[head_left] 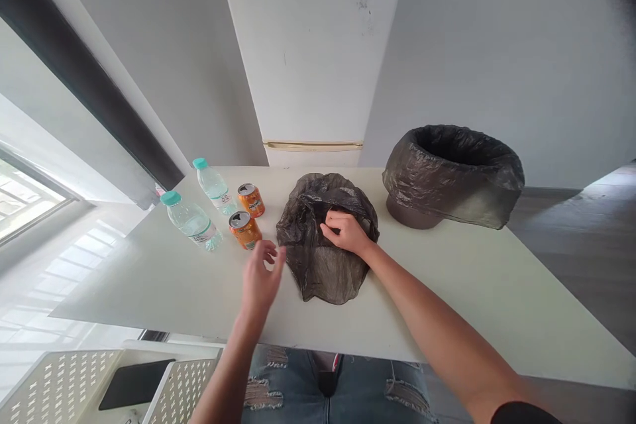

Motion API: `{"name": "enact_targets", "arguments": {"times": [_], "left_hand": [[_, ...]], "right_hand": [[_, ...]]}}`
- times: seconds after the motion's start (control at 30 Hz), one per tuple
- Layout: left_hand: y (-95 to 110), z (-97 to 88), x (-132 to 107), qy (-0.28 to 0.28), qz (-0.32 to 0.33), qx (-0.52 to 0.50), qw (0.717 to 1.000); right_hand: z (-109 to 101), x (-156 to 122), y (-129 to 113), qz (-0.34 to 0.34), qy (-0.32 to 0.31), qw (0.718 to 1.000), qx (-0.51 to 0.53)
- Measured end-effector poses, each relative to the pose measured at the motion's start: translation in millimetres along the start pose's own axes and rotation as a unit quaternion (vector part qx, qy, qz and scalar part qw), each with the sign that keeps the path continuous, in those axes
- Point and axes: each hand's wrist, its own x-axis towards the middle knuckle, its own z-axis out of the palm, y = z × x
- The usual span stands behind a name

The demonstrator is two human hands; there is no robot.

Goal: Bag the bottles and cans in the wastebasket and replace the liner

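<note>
A black garbage bag [330,271] stands crumpled and spread in the middle of the white table, its mouth facing up. My right hand [348,233] is at the mouth of this bag with its fingers curled closed, apparently on the thin plastic. My left hand [263,275] hovers just left of the bag, holding nothing, its fingers bent and apart. Close beyond its fingertips stands an orange soda can [245,230], with a second orange can [251,201] behind it. Both cans are upright, with opened tops.
Two clear plastic bottles with teal caps, a nearer bottle [191,220] and a farther bottle [214,187], stand left of the cans. A bin lined with a black bag [447,179] is at the table's right. Behind stands a white fridge [313,46]; a perforated basket [64,384] sits lower left.
</note>
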Motion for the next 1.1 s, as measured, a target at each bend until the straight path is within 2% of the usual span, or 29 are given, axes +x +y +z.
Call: {"name": "enact_targets", "arguments": {"times": [0.07, 0.17, 0.3, 0.4, 0.47, 0.57, 0.63, 0.7, 0.77, 0.83, 0.93, 0.97, 1.0, 1.1], "left_hand": [[7.7, 15.5, -15.9, -0.030, 0.028, 0.038, 0.998], [15.5, 30.6, -29.5, -0.032, 0.058, 0.089, 0.994], [17.8, 33.0, -27.9, -0.071, 0.096, 0.100, 0.988], [14.0, 32.1, -25.9, -0.092, 0.094, 0.079, 0.988], [10.4, 33.4, -26.8, -0.070, 0.076, 0.055, 0.993], [6.9, 35.3, -27.8, -0.031, 0.062, 0.020, 0.997], [7.1, 33.2, -26.6, -0.014, 0.066, 0.006, 0.998], [9.1, 26.2, -24.5, 0.004, 0.070, -0.001, 0.998], [10.8, 14.4, -23.0, 0.014, 0.068, -0.005, 0.998], [9.6, -0.8, -23.1, 0.020, 0.064, -0.009, 0.998], [-1.8, -23.6, -27.4, 0.033, 0.045, -0.020, 0.998], [-8.3, -30.1, -29.7, 0.037, 0.029, -0.029, 0.998], [-15.9, -35.6, -32.3, 0.039, 0.006, -0.042, 0.998], [-39.6, -47.7, -39.7, 0.046, -0.092, -0.104, 0.989]], "right_hand": [[-0.6, 0.4, -3.1, -0.013, 0.035, 0.998, -0.042], [-6.1, 3.0, -12.6, -0.033, 0.112, 0.990, -0.074], [-30.5, 12.0, -32.4, -0.032, 0.206, 0.977, -0.045], [-55.4, 21.4, -43.5, -0.007, 0.225, 0.973, -0.050], [-68.3, 25.9, -45.6, 0.018, 0.205, 0.975, -0.084], [-76.7, 25.5, -39.4, 0.044, 0.087, 0.979, -0.179], [-77.6, 20.3, -31.6, 0.064, 0.004, 0.966, -0.249], [-79.8, 12.2, -26.0, 0.111, -0.024, 0.950, -0.290], [-86.9, 1.1, -28.3, 0.160, 0.002, 0.943, -0.293], [-98.8, -15.3, -42.2, 0.172, 0.068, 0.949, -0.257], [-115.9, -55.2, -82.4, 0.153, 0.171, 0.957, -0.175], [-119.0, -72.8, -98.1, 0.153, 0.175, 0.961, -0.151], [-120.3, -92.1, -113.6, 0.159, 0.156, 0.967, -0.124], [-117.7, -151.9, -151.0, 0.196, 0.010, 0.980, -0.036]]}}
